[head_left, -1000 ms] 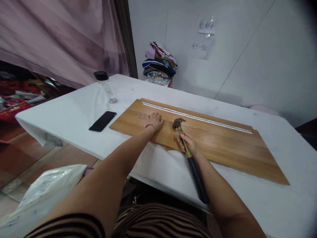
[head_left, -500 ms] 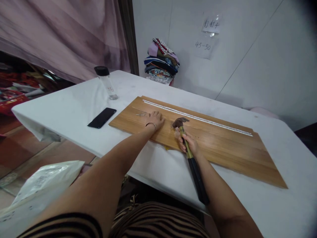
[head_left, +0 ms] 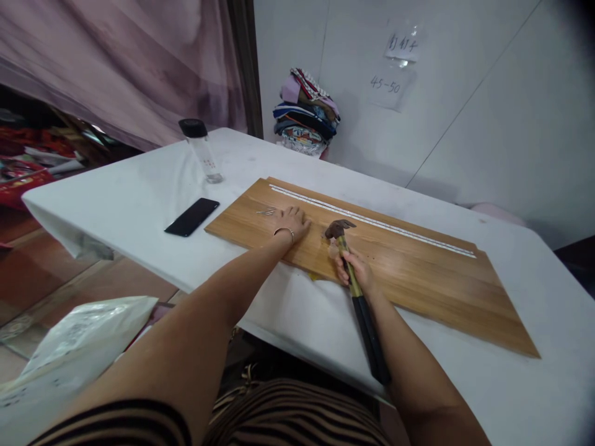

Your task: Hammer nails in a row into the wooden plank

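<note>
A long wooden board point(head_left: 418, 272) lies on the white table, with two white strips point(head_left: 372, 221) along its far side. My left hand point(head_left: 292, 224) rests flat on the board, fingers stretched out, a thin bracelet at the wrist. Just left of its fingers lie several nails point(head_left: 266, 212). My right hand point(head_left: 354, 267) is wrapped round the upper handle of a claw hammer point(head_left: 357, 290). The hammer's rusty head is low over the board, right of my left hand; whether it touches the wood I cannot tell. Small dark holes or marks show right of the hammer.
Left of the board are a black phone point(head_left: 192, 217) and a clear bottle point(head_left: 204, 158) with a black lid. Folded clothes point(head_left: 307, 114) are stacked at the back by the wall. A white plastic bag point(head_left: 88, 334) is below the table's left front edge point(head_left: 139, 263).
The view has shifted very slightly. Both hands and the hammer stay in nearly the same place on the board, and nothing has been let go or picked up.
</note>
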### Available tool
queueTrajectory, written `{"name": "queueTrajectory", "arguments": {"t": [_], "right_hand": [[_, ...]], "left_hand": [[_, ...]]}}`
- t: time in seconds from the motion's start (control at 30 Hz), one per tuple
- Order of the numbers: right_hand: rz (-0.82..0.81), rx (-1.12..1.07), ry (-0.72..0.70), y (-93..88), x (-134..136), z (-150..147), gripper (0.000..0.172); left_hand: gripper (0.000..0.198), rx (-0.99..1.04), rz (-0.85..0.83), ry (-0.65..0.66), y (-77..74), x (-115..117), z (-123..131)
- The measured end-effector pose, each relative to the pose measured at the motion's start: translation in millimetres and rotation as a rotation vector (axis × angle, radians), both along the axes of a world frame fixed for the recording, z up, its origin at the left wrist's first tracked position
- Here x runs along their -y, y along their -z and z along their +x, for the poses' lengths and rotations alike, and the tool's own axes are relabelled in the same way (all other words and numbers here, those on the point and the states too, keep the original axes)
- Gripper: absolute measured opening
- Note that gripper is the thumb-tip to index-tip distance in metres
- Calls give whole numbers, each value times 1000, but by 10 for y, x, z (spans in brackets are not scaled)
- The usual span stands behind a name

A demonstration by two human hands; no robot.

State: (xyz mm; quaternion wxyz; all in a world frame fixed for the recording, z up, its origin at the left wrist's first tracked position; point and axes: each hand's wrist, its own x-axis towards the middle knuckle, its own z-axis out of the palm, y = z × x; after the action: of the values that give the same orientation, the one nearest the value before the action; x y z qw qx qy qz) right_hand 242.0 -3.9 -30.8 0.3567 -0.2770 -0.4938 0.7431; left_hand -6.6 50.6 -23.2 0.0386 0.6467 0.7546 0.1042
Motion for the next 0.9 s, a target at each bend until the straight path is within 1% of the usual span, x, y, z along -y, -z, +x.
{"name": "queueTrajectory", "arguments": {"t": [0.3, 0.57, 0.8, 0.9], "right_hand": [[-27, 0, 39, -5, 8, -9, 48], [-25, 7, 42, -36, 11, -26, 53], [-11, 3, 32, -41, 23, -28, 45], [-19, -6, 59, -41, 29, -30, 47]], "left_hand": [[47, 44, 7, -3, 18, -11, -9], [48, 30, 3, -4, 2, -8, -4], [47, 25, 9, -2, 18, -9, -14], [46, 39, 6, -7, 6, 0, -9]]}}
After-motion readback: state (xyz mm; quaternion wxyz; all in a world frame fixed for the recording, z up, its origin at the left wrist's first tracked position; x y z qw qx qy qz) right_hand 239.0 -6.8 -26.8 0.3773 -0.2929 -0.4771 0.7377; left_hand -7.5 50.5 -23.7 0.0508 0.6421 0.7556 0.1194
